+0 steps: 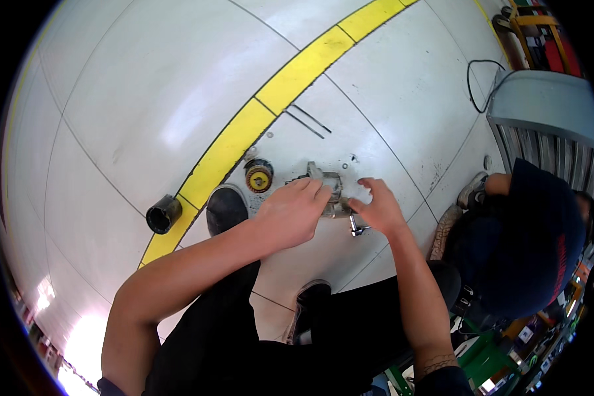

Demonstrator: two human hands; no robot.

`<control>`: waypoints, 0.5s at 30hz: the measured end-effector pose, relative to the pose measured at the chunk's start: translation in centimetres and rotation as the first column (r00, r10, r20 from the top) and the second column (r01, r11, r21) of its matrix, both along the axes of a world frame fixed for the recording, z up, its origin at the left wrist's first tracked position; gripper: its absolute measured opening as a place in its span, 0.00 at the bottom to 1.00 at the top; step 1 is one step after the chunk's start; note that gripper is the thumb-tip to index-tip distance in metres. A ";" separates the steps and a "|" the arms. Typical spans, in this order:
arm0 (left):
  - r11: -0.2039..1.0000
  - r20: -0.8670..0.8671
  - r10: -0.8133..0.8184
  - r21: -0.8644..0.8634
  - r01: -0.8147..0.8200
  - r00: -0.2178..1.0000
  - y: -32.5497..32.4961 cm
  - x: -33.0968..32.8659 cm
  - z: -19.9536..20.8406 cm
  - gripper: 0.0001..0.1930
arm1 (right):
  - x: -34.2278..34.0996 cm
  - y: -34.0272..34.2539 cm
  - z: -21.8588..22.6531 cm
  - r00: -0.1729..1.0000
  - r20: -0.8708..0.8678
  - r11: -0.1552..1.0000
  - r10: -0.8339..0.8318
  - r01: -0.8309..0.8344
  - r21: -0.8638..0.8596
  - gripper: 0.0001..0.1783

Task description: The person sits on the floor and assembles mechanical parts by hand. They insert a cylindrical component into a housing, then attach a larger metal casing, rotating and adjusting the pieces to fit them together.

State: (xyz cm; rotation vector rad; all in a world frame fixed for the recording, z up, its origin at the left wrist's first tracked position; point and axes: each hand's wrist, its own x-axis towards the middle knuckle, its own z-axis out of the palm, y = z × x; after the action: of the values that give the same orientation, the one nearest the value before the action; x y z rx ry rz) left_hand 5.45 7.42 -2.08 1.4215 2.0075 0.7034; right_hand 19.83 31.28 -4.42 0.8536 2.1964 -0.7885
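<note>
On the tiled floor before me lies a grey, dirty metal motor housing (332, 181). My left hand (294, 210) is closed over its left side, the fingertips partly hidden behind the back of the hand. To the right of the part, my right hand (379, 206) is open, thumb and fingers apart and curved. Its thumb comes close to the housing; whether it touches I cannot tell. A shiny metal tool, perhaps a socket wrench (356, 229), lies just below that hand. Left of the housing stands a round armature (259, 177) with a copper-coloured, ridged end.
A black hollow cylinder (164, 214) lies at the left by the yellow floor stripe (270, 102). Two long thin rods (308, 123) and small washers (345, 165) lie beyond the housing. At right another person (521, 244) crouches near a grey ribbed metal casing (544, 105) with a black cable.
</note>
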 end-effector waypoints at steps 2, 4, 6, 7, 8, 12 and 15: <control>0.997 -0.047 -0.066 -0.030 0.064 0.997 1.5 0.3 -1.4 0.32 | 1.1 -0.2 0.2 0.998 0.062 0.998 -0.021 0.024 -0.056 0.45; 0.989 -0.103 -0.140 -0.062 0.134 0.985 2.6 0.6 -3.2 0.42 | 2.7 -0.7 -1.1 0.999 0.022 0.994 0.045 -0.042 -0.103 0.44; 0.964 -0.130 -0.243 -0.147 0.223 0.961 3.7 0.4 -3.8 0.51 | 4.1 -1.1 -2.6 0.993 -0.036 0.988 0.111 -0.114 -0.104 0.44; 0.946 -0.132 -0.286 -0.195 0.258 0.949 4.1 0.3 -3.9 0.56 | 4.3 -1.6 -2.6 0.992 -0.040 0.986 0.120 -0.123 -0.110 0.44; 0.930 -0.121 -0.312 -0.245 0.276 0.943 4.4 0.3 -3.9 0.60 | 4.4 -1.9 -2.7 0.991 -0.047 0.985 0.128 -0.133 -0.111 0.44; 0.889 0.050 -0.263 -0.375 0.262 0.964 5.8 -0.2 -4.0 0.68 | 4.4 -2.8 -2.3 0.995 -0.051 0.993 0.084 -0.088 -0.078 0.40; 0.904 0.125 -0.173 -0.375 0.208 0.977 6.7 0.4 -4.1 0.68 | 5.0 -2.6 -2.6 0.997 -0.046 0.996 0.067 -0.069 -0.058 0.37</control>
State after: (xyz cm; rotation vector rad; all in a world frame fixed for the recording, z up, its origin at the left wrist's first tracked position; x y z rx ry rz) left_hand 5.83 14.11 -6.22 1.2991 1.7841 0.2586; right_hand 24.85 28.67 -6.99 0.7351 2.2166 -0.8422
